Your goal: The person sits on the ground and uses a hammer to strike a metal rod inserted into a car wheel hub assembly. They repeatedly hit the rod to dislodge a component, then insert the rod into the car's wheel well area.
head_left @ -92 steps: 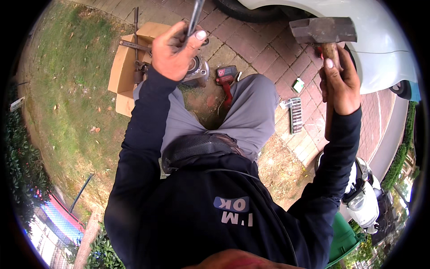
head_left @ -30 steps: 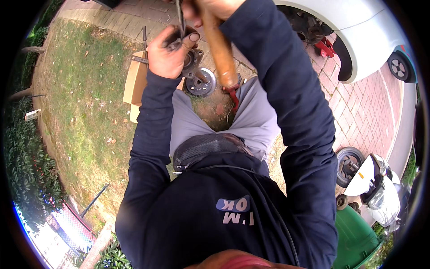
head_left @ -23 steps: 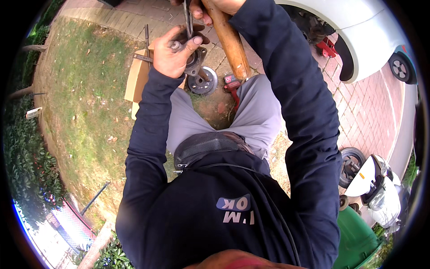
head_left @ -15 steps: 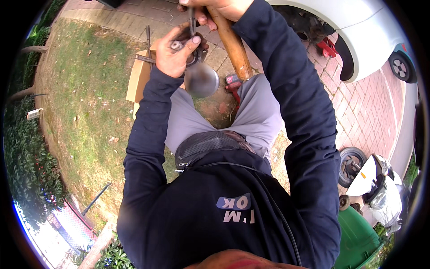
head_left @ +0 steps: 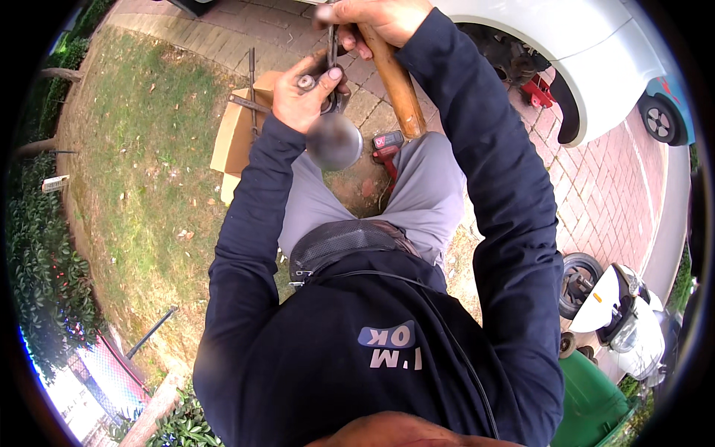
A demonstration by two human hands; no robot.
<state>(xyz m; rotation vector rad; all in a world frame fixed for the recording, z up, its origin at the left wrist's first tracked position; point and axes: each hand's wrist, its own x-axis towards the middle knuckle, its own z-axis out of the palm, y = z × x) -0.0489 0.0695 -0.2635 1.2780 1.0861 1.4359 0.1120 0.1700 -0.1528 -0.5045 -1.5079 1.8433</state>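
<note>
My left hand (head_left: 305,93) is closed around a dark metal part, with a thin steel bar (head_left: 331,45) rising from it toward the top edge. Just below this hand is a round grey metal piece (head_left: 334,141), blurred; I cannot tell whether it is attached to that part. My right hand (head_left: 372,18) grips the upper end of a wooden hammer handle (head_left: 395,89), which slants down toward my lap. The hammer's head is out of view. Both hands are close together above my grey-trousered knees.
An open cardboard box (head_left: 234,138) with metal rods lies on the grass (head_left: 134,164) to the left. A red power tool (head_left: 387,145) lies between my legs. A white car (head_left: 581,45) on a red jack (head_left: 538,89) stands over brick paving; a white scooter (head_left: 618,313) and a green bin (head_left: 596,402) are at right.
The hammer, earlier raised at the right with its head showing, has come across to the top centre. The round grey piece has dropped from beside my left hand to below it.
</note>
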